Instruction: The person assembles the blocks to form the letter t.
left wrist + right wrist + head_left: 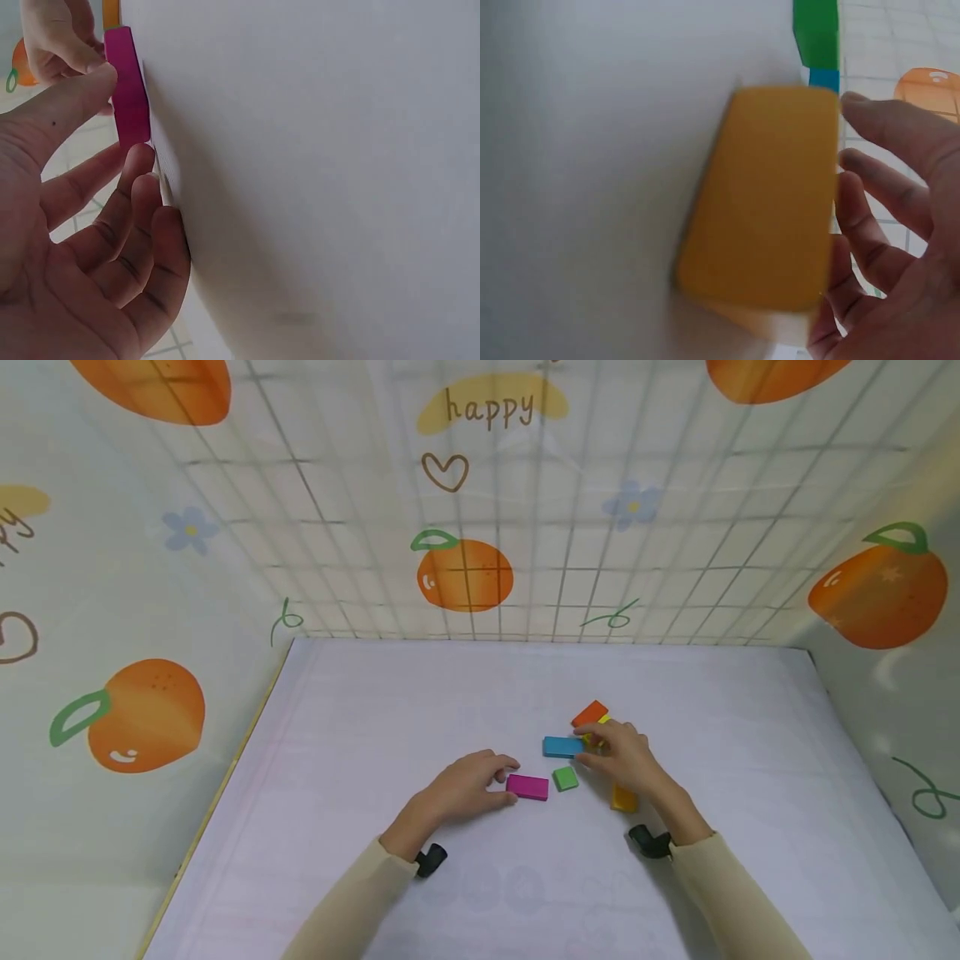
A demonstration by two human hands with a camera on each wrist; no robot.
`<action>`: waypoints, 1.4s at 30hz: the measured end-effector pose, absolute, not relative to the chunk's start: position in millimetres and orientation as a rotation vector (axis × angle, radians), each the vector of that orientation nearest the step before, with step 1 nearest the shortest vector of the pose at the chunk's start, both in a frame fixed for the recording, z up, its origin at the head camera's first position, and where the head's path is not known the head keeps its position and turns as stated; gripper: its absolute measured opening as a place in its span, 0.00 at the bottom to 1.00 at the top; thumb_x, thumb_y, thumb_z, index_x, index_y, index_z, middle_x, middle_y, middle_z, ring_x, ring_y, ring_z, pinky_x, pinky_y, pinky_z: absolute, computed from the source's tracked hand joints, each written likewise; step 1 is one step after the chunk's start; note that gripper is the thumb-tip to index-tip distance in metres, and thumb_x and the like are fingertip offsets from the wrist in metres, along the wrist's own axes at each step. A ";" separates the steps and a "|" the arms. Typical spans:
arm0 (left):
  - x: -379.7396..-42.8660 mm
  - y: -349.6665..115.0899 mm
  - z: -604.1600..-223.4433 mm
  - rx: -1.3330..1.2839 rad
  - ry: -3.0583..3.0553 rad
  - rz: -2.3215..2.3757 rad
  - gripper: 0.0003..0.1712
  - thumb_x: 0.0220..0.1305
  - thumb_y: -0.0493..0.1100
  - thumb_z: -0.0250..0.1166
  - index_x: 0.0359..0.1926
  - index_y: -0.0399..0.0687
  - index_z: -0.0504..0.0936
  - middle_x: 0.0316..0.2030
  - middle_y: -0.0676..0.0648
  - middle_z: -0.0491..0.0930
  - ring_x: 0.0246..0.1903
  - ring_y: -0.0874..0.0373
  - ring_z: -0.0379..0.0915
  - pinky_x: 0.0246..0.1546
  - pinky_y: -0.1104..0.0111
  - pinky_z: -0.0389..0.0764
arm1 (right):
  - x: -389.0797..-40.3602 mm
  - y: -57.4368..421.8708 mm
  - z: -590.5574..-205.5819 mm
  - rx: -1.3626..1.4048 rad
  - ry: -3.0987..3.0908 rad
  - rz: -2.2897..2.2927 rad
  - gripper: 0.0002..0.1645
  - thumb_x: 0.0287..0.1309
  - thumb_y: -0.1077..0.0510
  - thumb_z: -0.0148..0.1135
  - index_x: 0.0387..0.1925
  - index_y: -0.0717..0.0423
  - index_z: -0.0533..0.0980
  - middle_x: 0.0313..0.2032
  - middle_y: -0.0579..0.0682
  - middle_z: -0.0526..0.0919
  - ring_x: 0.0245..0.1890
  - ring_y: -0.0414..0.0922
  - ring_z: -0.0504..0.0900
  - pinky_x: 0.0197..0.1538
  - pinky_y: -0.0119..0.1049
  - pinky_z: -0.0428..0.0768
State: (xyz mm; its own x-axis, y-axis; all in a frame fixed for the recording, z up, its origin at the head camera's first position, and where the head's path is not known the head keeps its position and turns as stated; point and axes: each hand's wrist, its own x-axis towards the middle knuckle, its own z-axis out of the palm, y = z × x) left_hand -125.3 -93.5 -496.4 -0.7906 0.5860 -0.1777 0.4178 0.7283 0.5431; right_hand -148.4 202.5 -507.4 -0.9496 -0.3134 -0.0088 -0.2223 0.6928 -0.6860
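My left hand (468,785) is at the left end of a magenta block (528,787); thumb and index finger lie spread on either side of it. In the left wrist view, the thumb tip overlaps the block's side and the other fingers curve loosely below. My right hand (618,756) reaches over the right end of a blue block (561,747), thumb and index finger apart near its long edges. Partly beneath this hand is a yellow block (604,719). An amber block (765,195) stands close before the palm in the right wrist view, covering what lies behind the fingertips.
A small green block (566,778) sits between the magenta and blue ones. Behind the right hand lies an orange-red block (590,713). The white tabletop (390,693) ends at a printed curtain (360,543) over a wire grid.
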 end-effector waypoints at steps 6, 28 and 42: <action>-125.8 -89.5 -497.2 0.785 2.603 0.685 0.28 0.62 0.52 0.72 0.62 0.53 0.79 0.37 0.59 0.74 0.37 0.65 0.69 0.38 0.72 0.74 | -150.7 201.5 -509.3 -0.455 2.805 -1.015 0.24 0.56 0.54 0.75 0.55 0.51 0.82 0.36 0.45 0.78 0.41 0.49 0.71 0.42 0.48 0.61; -128.1 -85.8 -498.7 0.776 2.610 0.650 0.22 0.62 0.51 0.72 0.57 0.56 0.82 0.37 0.58 0.75 0.38 0.65 0.69 0.37 0.72 0.74 | -150.0 195.9 -504.2 -0.444 2.876 -0.870 0.21 0.56 0.53 0.75 0.51 0.53 0.83 0.35 0.44 0.78 0.41 0.50 0.70 0.41 0.49 0.60; -129.2 -94.0 -496.6 0.722 2.633 0.681 0.23 0.64 0.50 0.71 0.59 0.56 0.81 0.42 0.57 0.77 0.42 0.63 0.72 0.44 0.68 0.76 | -148.6 198.7 -504.8 -0.459 2.881 -0.932 0.20 0.56 0.53 0.75 0.51 0.52 0.83 0.35 0.44 0.80 0.39 0.48 0.69 0.40 0.48 0.58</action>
